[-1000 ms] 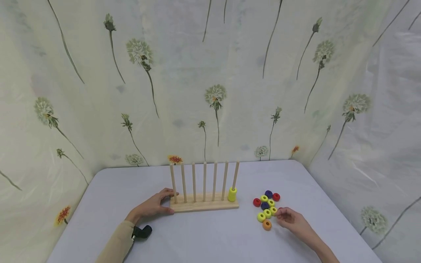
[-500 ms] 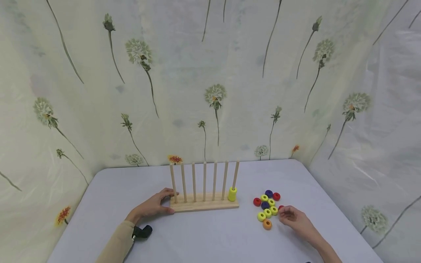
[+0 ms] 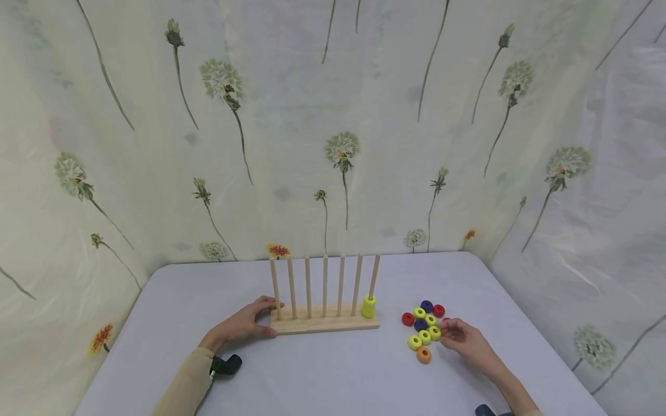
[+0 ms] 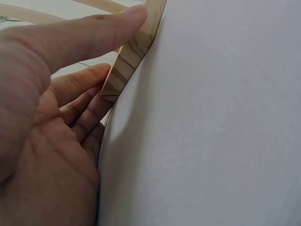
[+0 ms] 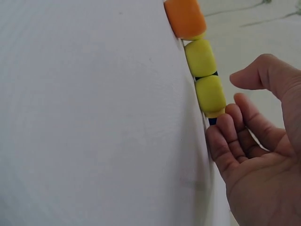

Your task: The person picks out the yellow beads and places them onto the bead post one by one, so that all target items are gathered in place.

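Note:
A wooden stand (image 3: 325,327) with a row of upright pegs sits on the table. My left hand (image 3: 236,327) holds its left end, thumb at the front and fingers behind; the left wrist view shows the thumb (image 4: 108,35) against the wood. Yellow beads (image 3: 369,307) are stacked on the rightmost peg. To the right lies a loose group of beads: several yellow, two dark blue, red ones and one orange bead (image 3: 424,355). My right hand (image 3: 470,345) is beside the group, fingers loosely bent and holding nothing. Its fingertips are right by a yellow bead (image 5: 210,94) and partly cover a red one.
A white table (image 3: 322,381) carries everything. Behind and at both sides hangs a dandelion-print curtain (image 3: 291,144). A black strap-on device (image 3: 226,365) is at my left wrist, and another dark device (image 3: 485,410) shows near the right forearm.
My right hand drew slightly right from the yellow bead, then shifted a little up along the group's right side. The left hand, stand and beads stay as they were.

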